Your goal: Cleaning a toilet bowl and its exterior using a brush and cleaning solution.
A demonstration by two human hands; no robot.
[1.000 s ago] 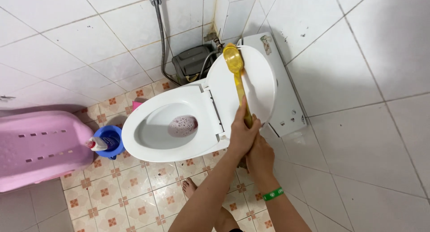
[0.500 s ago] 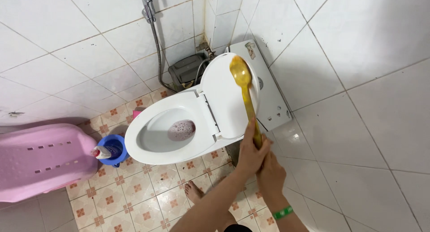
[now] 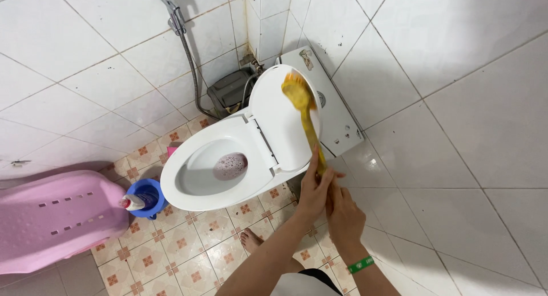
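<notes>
Yellow brush [image 3: 303, 114] runs up and leftward from both hands: left hand [image 3: 315, 191] grips the handle higher, right hand [image 3: 344, 218] below. Its head presses the raised toilet lid [image 3: 278, 122] at frame centre.

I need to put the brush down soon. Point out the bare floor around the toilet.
Bare patterned floor tiles lie in front of the toilet bowl, between the pink tub and the bare foot. It is crowded left of the bowl, where the blue holder with its bottle stands. Both hands hold the yellow brush.
</notes>
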